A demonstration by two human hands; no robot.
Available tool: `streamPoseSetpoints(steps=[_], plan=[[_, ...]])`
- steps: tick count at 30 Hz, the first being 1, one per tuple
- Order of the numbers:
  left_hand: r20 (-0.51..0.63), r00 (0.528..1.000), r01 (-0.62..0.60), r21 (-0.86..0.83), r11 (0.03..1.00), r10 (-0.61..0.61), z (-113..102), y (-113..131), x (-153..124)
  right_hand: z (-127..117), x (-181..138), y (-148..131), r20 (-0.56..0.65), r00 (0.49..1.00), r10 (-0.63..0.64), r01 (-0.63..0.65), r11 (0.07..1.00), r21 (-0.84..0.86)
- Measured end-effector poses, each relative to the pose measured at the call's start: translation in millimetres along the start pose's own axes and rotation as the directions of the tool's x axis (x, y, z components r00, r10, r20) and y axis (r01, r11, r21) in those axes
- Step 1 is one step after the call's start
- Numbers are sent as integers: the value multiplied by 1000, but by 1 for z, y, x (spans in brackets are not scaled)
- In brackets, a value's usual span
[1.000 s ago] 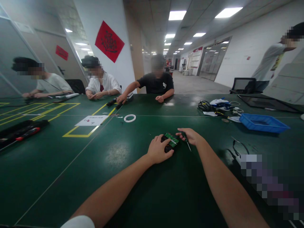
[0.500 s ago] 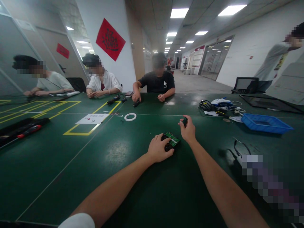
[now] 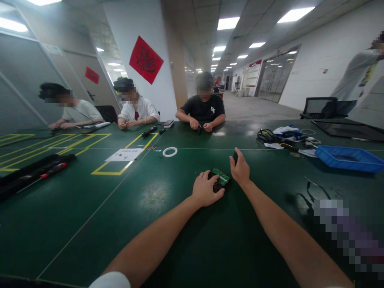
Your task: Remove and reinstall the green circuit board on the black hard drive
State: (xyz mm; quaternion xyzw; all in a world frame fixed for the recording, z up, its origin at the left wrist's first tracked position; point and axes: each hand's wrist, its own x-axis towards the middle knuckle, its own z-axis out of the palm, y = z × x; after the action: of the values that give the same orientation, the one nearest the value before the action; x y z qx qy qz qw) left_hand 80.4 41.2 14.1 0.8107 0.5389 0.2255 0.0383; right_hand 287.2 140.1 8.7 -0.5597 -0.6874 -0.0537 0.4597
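Spread over a black device with a green circuit board [image 3: 221, 176], my left hand [image 3: 207, 190] grips its near and left edges against the green table [image 3: 168, 248]. The board faces up, and my fingers cover much of the device's black part. Just right of it, my right hand [image 3: 241, 170] is raised above the table, apart from the board. A small dark piece [image 3: 235, 157] sits between its thumb and fingers; its kind cannot be made out. The index finger points upward.
A white ring [image 3: 170, 152] and a paper sheet [image 3: 124, 155] lie ahead to the left. A red-handled screwdriver [image 3: 54, 171] rests by a black tray. At right are a blue bin [image 3: 349, 158], cables [image 3: 267, 136] and a blurred-out item. Co-workers sit across the table.
The whole view has shifted, so things appear further right and slightly lower. My right index finger is now straighter. The person opposite has brought both hands together around a dark item.
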Motion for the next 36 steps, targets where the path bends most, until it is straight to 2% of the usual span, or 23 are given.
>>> streamPoseSetpoints(steps=[7,16,22,28,36], plan=[[76,988,-132,-44,990,135,-7,-11,14,-20,-15,-1,36,999,21,-22,1000,16],[82,989,-118,-45,992,121,2,-12,16,-33,-16,-3,53,994,91,-94,995,42],[91,990,-107,-39,994,110,-1,-12,14,-29,-18,-2,56,995,80,-87,986,145],[113,989,-93,-55,994,99,-3,-11,13,-25,-16,2,35,999,39,-43,991,128],[93,975,-200,-34,979,203,-10,-12,5,-30,-16,-3,42,995,87,-91,990,110]])
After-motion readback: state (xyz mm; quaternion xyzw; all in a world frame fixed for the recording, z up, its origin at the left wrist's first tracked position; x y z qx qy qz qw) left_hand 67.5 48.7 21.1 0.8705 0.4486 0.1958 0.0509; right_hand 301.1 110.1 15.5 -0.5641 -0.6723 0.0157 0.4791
